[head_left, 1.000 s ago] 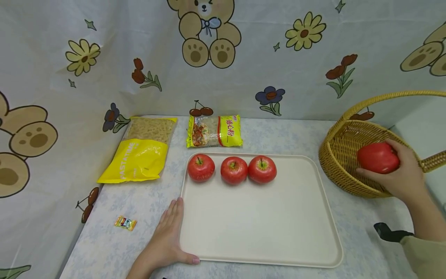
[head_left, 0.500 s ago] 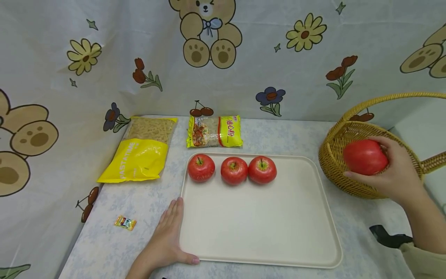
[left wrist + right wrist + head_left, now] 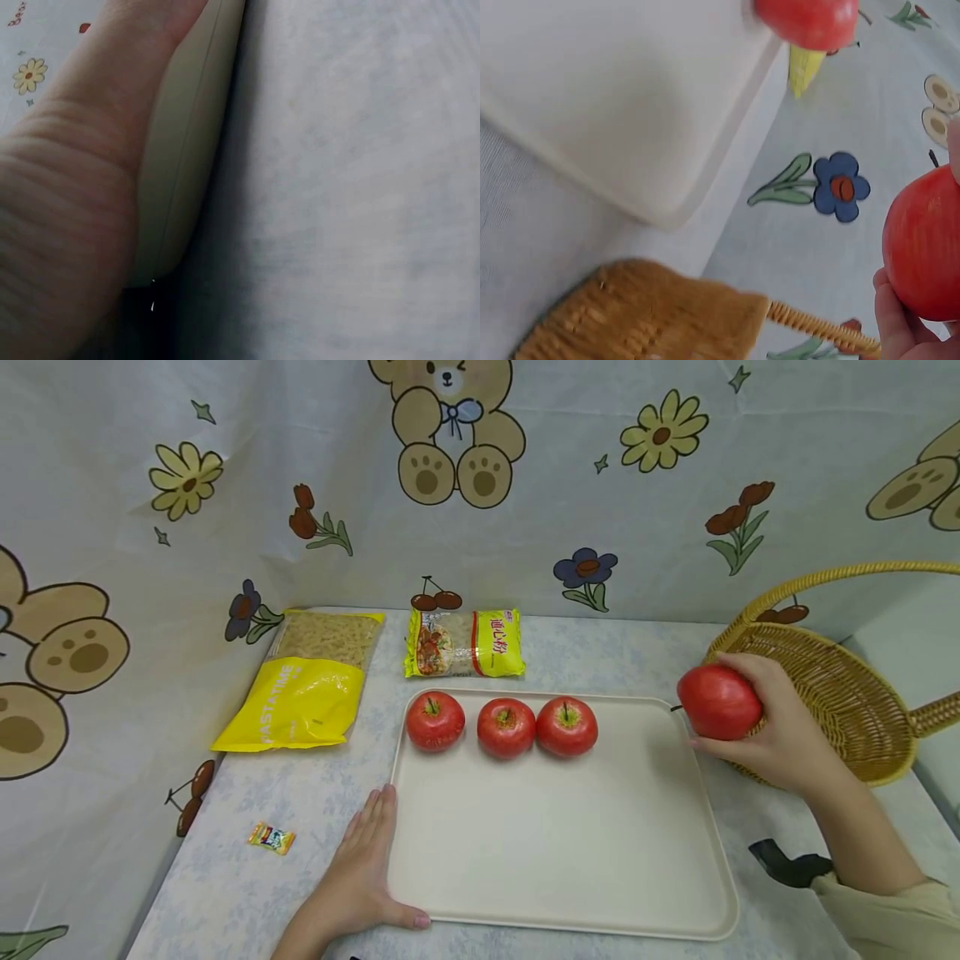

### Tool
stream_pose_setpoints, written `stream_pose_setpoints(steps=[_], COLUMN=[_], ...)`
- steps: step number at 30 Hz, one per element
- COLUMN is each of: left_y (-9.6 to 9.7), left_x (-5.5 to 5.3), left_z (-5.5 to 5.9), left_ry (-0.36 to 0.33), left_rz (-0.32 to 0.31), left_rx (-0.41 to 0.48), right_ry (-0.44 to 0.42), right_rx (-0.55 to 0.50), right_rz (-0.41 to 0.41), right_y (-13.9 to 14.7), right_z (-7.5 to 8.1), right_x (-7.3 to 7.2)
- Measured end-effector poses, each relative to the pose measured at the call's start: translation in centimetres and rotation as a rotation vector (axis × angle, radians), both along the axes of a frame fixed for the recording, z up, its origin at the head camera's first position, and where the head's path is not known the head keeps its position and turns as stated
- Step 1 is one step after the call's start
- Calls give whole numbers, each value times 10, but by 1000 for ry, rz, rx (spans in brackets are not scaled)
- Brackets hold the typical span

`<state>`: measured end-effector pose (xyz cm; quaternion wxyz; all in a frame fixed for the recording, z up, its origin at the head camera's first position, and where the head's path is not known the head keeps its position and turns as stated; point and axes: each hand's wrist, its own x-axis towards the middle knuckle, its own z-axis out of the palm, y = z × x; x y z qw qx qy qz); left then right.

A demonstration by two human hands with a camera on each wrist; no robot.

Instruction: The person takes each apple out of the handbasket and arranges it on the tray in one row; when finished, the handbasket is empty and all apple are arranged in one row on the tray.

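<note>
In the head view my right hand (image 3: 772,727) grips a red apple (image 3: 720,702) between thumb and fingers, its dark stem pointing left. The apple is held in the air between the tray's far right corner and the basket. The right wrist view shows the same held apple (image 3: 926,244) at its right edge. My left hand (image 3: 356,868) lies with straight fingers along the left edge of the white tray (image 3: 555,852), its thumb at the near left corner. Along the tray's far side sit three red apples, a left one (image 3: 435,721), a middle one (image 3: 506,727) and a right one (image 3: 567,727).
A wicker basket (image 3: 862,693) with a tall handle stands on the right. Behind the tray lies a yellow pasta packet (image 3: 465,643); a larger yellow pasta bag (image 3: 303,693) is at the left. A small wrapped candy (image 3: 272,837) lies left of my left hand. A patterned cloth (image 3: 480,543) hangs behind.
My right hand has carried the apple leftward out of the basket to the tray's far right corner. The left hand, tray and three apples have stayed in place.
</note>
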<state>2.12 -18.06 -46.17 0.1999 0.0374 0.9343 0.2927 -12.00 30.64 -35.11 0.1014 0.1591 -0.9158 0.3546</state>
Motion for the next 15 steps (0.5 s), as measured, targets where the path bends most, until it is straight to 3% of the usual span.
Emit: stream_pose_setpoints(steps=[3,9,15], left_y=[0,0,0], left_x=[0,0,0], left_z=[1,2,2], left_ry=[-4,-11,-7], left_rz=[0,-8,-6], left_rx=[0,-8,-3], right_ry=[11,-109,-152], right_rx=[34,19,-27], right_rz=[-13,-64,-62], right_y=[-9,-20,-25], right_z=[1,-1,-7], right_x=[-2,-2,-3])
